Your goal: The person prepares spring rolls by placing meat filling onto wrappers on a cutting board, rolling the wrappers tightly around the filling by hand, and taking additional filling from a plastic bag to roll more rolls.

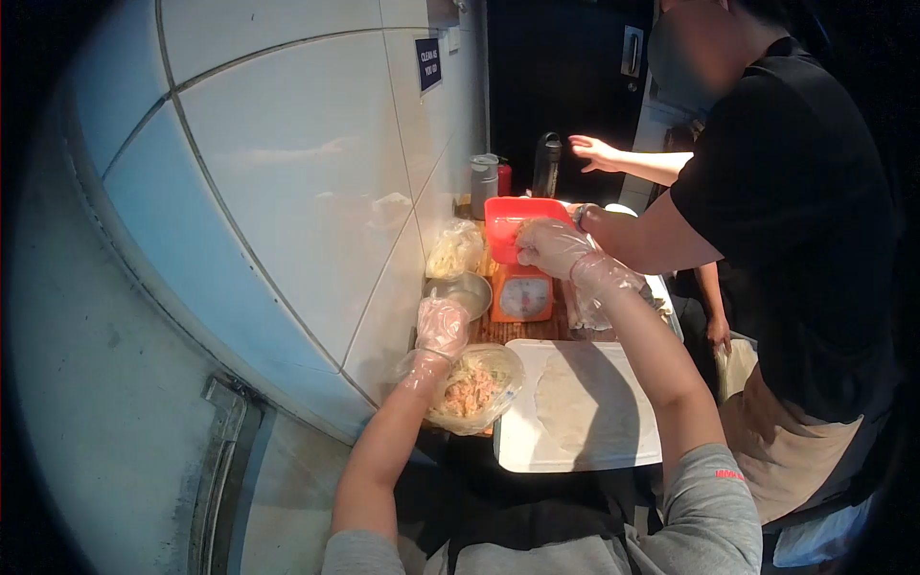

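My left hand [443, 329], in a clear plastic glove, is at the near edge of a metal bowl [462, 291]; its fingers are too unclear to read. My right hand [556, 251], also gloved, is over the near side of a red plastic tub [503, 213], its fingers curled in around something I cannot make out. Under the tub stands an orange scale [524, 298] with a round dial. A bag-lined bowl of shredded filling [474, 385] lies below my left hand. Right of it, a white board [517, 450] carries a flat pale sheet [585, 398].
A co-worker in a black shirt [795, 192] leans in from the right, one hand at the tub, the other [594, 153] outstretched. A plastic bag of food [454, 251], a grey container [484, 187] and a black bottle [547, 165] stand farther back. The tiled wall [297, 144] borders the left.
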Motion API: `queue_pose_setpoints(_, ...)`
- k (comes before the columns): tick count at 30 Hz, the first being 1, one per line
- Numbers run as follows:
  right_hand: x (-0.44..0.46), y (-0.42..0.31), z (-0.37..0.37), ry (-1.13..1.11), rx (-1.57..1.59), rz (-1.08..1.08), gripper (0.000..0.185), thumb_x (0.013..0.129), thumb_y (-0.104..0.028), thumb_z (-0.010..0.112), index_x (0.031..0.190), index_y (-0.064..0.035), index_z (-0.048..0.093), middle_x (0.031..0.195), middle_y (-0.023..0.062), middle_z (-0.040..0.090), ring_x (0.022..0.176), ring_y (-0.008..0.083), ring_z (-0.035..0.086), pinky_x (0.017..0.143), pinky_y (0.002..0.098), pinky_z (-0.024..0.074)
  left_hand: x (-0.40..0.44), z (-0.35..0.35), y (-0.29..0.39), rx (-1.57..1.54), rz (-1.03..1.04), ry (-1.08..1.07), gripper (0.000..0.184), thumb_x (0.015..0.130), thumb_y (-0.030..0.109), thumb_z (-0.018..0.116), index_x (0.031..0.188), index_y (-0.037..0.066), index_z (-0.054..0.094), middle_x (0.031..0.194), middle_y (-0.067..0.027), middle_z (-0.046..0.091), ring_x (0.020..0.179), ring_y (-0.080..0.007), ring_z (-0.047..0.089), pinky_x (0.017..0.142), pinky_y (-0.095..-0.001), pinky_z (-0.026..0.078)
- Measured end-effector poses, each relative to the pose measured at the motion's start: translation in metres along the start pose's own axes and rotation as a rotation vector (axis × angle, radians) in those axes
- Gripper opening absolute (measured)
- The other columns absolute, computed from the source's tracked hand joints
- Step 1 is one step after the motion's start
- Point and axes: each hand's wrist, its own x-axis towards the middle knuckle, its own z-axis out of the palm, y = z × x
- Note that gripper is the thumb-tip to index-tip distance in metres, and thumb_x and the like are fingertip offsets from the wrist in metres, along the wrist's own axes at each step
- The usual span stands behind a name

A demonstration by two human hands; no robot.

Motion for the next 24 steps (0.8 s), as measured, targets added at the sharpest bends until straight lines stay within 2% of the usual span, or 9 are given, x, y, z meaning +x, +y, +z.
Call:
queue_pose_setpoints(6, -0.031, -0.04, -0.005, 0.009, 0.014, -0.021, 0.019, 0.081, -0.019, 0.069, 0.091, -0.0032, 0.071, 0.096, 0.0179, 0.067, 0.099, 0.0368, 0.063, 0.089, 0.0478, 0.0478, -0.027, -0.028, 0.008, -0.01, 0.023, -0.074, 0.011, 0.07, 0.021, 0.07, 0.076, 0.012, 0.068, 0.082, -0.0116, 0.066, 0.089, -0.0337, 0.064, 0.084, -0.0478, 0.047)
queue_pose_setpoints(9, -0.041, -0.059, -0.015, -0.006, 0.022, 0.044, 0.019, 0.081, -0.019, 0.069, 0.091, -0.0035, 0.071, 0.095, 0.0177, 0.066, 0.101, 0.0357, 0.063, 0.09, 0.0466, 0.0475, -0.035, -0.036, 0.011, -0.044, 0.048, -0.08, 0.012, 0.071, 0.02, 0.07, 0.077, 0.01, 0.069, 0.084, -0.0135, 0.066, 0.088, -0.0342, 0.064, 0.083, -0.0475, 0.048)
queue_pose_setpoints(13, -0.038, -0.054, -0.018, 0.005, 0.014, 0.004, 0.021, 0.082, -0.023, 0.069, 0.091, -0.0039, 0.071, 0.094, 0.0172, 0.068, 0.1, 0.0335, 0.065, 0.089, 0.0445, 0.0493, -0.029, -0.064, 0.016, -0.081, -0.02, -0.275, 0.02, 0.073, 0.021, 0.07, 0.087, 0.008, 0.071, 0.09, -0.0159, 0.066, 0.088, -0.0354, 0.065, 0.082, -0.0486, 0.049)
queue_pose_setpoints(15, -0.03, -0.055, -0.042, -0.063, 0.037, 0.13, 0.023, 0.088, -0.025, 0.068, 0.097, -0.0043, 0.072, 0.098, 0.0156, 0.071, 0.096, 0.0315, 0.067, 0.086, 0.042, 0.0516, -0.028, -0.072, 0.014, -0.11, -0.045, -0.313, 0.024, 0.074, 0.021, 0.07, 0.094, 0.008, 0.073, 0.092, -0.0168, 0.066, 0.089, -0.036, 0.065, 0.081, -0.0488, 0.05)
queue_pose_setpoints(16, -0.027, -0.055, -0.053, -0.099, 0.052, 0.194, 0.024, 0.09, -0.026, 0.067, 0.1, -0.0045, 0.073, 0.099, 0.0148, 0.072, 0.095, 0.0305, 0.068, 0.085, 0.0408, 0.0528, -0.028, -0.081, 0.014, -0.151, -0.03, -0.246, 0.024, 0.075, 0.02, 0.07, 0.096, 0.007, 0.073, 0.093, -0.0165, 0.067, 0.089, -0.0358, 0.065, 0.081, -0.0485, 0.051)
queue_pose_setpoints(18, -0.027, -0.045, -0.065, 0.122, 0.136, 0.168, 0.03, 0.088, -0.032, 0.069, 0.1, -0.0045, 0.074, 0.097, 0.0152, 0.073, 0.094, 0.0309, 0.069, 0.085, 0.0399, 0.0532, -0.03, -0.1, 0.015, -0.234, -0.005, -0.113, 0.025, 0.078, 0.018, 0.07, 0.1, 0.007, 0.073, 0.093, -0.0159, 0.067, 0.089, -0.0354, 0.065, 0.081, -0.0479, 0.052)
queue_pose_setpoints(21, -0.047, -0.063, -0.091, 0.347, 0.174, 0.081, 0.033, 0.088, -0.033, 0.07, 0.104, -0.0044, 0.074, 0.098, 0.0144, 0.074, 0.095, 0.0298, 0.07, 0.086, 0.0386, 0.0539, -0.059, -0.104, 0.018, -0.286, 0.069, 0.342, 0.022, 0.081, 0.014, 0.071, 0.102, 0.006, 0.071, 0.094, -0.0149, 0.066, 0.088, -0.035, 0.065, 0.081, -0.0453, 0.053)
queue_pose_setpoints(22, -0.057, -0.075, -0.093, 0.348, 0.294, 0.072, 0.029, 0.09, -0.03, 0.069, 0.104, -0.0049, 0.074, 0.101, 0.0141, 0.073, 0.097, 0.0284, 0.07, 0.084, 0.0397, 0.0546, -0.068, -0.114, 0.023, -0.347, 0.005, 0.283, 0.022, 0.081, 0.014, 0.071, 0.101, 0.005, 0.071, 0.095, -0.0149, 0.066, 0.088, -0.0349, 0.066, 0.081, -0.0446, 0.053)
queue_pose_setpoints(24, -0.076, -0.102, -0.069, 0.227, 0.735, 0.14, 0.026, 0.092, -0.027, 0.066, 0.105, -0.0069, 0.075, 0.105, 0.0141, 0.073, 0.098, 0.0279, 0.069, 0.084, 0.0397, 0.0548, -0.087, -0.141, 0.039, -0.465, -0.121, 0.167, 0.021, 0.082, 0.013, 0.072, 0.101, 0.005, 0.071, 0.096, -0.0148, 0.066, 0.087, -0.0346, 0.066, 0.081, -0.0432, 0.053)
